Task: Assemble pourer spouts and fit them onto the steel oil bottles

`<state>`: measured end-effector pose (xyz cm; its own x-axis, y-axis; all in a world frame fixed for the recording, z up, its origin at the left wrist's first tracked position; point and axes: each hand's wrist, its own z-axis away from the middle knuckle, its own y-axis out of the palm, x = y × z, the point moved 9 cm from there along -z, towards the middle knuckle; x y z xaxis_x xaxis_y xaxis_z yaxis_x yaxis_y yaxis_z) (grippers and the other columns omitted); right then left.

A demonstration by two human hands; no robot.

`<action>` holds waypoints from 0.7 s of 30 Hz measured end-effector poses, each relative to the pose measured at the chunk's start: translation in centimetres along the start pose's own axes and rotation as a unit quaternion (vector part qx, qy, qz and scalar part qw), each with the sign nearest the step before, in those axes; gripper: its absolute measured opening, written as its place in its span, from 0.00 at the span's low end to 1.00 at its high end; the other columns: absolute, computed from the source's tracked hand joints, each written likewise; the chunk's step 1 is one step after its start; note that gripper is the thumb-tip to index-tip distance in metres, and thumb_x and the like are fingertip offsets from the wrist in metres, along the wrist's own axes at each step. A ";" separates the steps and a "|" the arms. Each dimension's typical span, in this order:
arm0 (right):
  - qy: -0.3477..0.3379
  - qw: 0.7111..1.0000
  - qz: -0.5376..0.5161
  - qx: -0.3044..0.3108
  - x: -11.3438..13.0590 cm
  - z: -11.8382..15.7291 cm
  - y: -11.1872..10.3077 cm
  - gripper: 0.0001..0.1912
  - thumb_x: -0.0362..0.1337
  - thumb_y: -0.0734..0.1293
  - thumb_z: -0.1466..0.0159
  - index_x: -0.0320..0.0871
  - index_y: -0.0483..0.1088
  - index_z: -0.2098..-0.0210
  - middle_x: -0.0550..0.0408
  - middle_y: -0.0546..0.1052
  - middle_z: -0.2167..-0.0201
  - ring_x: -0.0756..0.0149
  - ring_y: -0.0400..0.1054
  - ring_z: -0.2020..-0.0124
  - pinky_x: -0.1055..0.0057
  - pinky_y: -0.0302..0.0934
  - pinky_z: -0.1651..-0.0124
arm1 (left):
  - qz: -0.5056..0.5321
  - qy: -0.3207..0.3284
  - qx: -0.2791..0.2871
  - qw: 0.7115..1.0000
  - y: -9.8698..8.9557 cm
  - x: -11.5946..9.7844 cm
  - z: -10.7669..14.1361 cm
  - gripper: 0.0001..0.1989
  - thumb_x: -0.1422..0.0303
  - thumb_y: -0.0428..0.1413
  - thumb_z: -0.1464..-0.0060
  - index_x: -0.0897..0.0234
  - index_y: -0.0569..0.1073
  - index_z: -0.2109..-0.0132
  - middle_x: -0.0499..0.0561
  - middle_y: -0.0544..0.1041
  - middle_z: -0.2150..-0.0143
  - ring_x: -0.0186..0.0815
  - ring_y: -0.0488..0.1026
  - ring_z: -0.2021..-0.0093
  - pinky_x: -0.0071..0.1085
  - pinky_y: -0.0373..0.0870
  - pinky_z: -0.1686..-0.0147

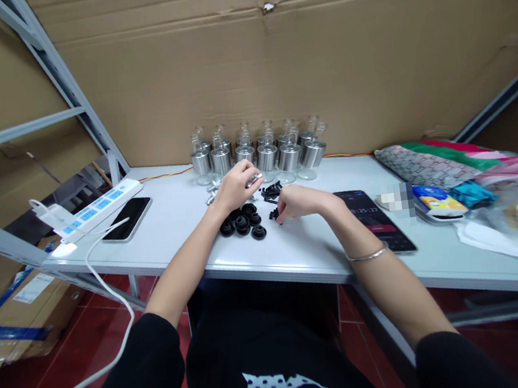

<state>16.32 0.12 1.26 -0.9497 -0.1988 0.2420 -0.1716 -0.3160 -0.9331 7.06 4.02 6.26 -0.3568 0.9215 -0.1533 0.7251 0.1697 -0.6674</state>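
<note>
**Holding a silver piece [254, 180] in the left hand [239, 186], reaching down to black bits [273, 215] with the right hand [299, 201]**

Along the near side of the counter [174, 199], a straight edge, crossed by both forearms. To the rear, little depth: two rows of bottles [267, 155] close against the cardboard [280, 64]. To the left, a bare stretch between the left phone [129, 218] and the caps [242, 223]; bare also from the caps to the near edge. To the right, tighter room, with the right phone [391, 237] partly hidden by the forearm.

Reaches in with both arms, converging on the middle. Holds the left hand with its back up, just beyond the caps, fingers bent and closed on the silver piece. Bends the right hand at the wrist, knuckles up, fingers pointing down beside the bits, tips drawn together; cannot tell whether gripping one.

Holds the silver piece between bottles and caps, long axis roughly sideways, visible end to the right, the rest hidden by the fingers. Just beyond the bits, a scatter of black parts [272, 190], lying in mixed directions. Left of the left hand, loose silver pieces [212, 195], partly covered by it. Cannot tell which way the bits point: too small.
</note>
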 end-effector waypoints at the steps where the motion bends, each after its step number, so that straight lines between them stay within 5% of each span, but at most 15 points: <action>1: 0.003 1.000 0.015 -0.002 0.3 0.0 0.1 0.05 0.35 0.70 0.50 0.40 0.77 0.78 0.55 0.72 0.85 0.66 0.65 0.79 0.71 0.56 0.74 | -0.001 0.001 -0.001 1.000 0.0 0.0 0.0 0.08 0.65 0.52 0.40 0.65 0.72 0.61 0.53 0.70 0.61 0.35 0.70 0.60 0.30 0.68 0.58; 9: -0.059 0.998 -0.015 -0.009 0.9 0.0 0.1 0.03 0.32 0.67 0.49 0.40 0.73 0.76 0.55 0.75 0.78 0.68 0.64 0.76 0.72 0.55 0.72 | 0.001 0.008 -0.007 1.000 -0.1 0.0 0.0 0.07 0.66 0.52 0.40 0.65 0.72 0.61 0.53 0.70 0.61 0.35 0.70 0.61 0.30 0.68 0.59; 14: -0.033 0.997 -0.044 -0.053 -2.6 -0.6 -1.1 0.07 0.33 0.62 0.45 0.40 0.72 0.74 0.56 0.74 0.77 0.69 0.63 0.75 0.72 0.55 0.71 | 0.000 0.004 -0.008 1.000 -0.2 -0.2 0.0 0.07 0.66 0.53 0.41 0.65 0.71 0.61 0.52 0.70 0.61 0.34 0.70 0.61 0.29 0.68 0.60; 21: 0.013 0.999 -0.042 -0.018 -5.6 -1.9 0.4 0.07 0.28 0.66 0.48 0.41 0.75 0.71 0.50 0.79 0.71 0.60 0.71 0.69 0.68 0.62 0.65 | -0.001 0.013 -0.014 1.000 -0.3 -0.4 0.0 0.07 0.66 0.53 0.41 0.66 0.72 0.61 0.53 0.70 0.61 0.34 0.70 0.61 0.28 0.68 0.59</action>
<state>21.08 2.92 -0.96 -0.9380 -0.1490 0.3129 -0.2595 -0.2967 -0.9190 6.95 3.62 6.51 -0.3421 0.9302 -0.1327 0.7415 0.1805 -0.6462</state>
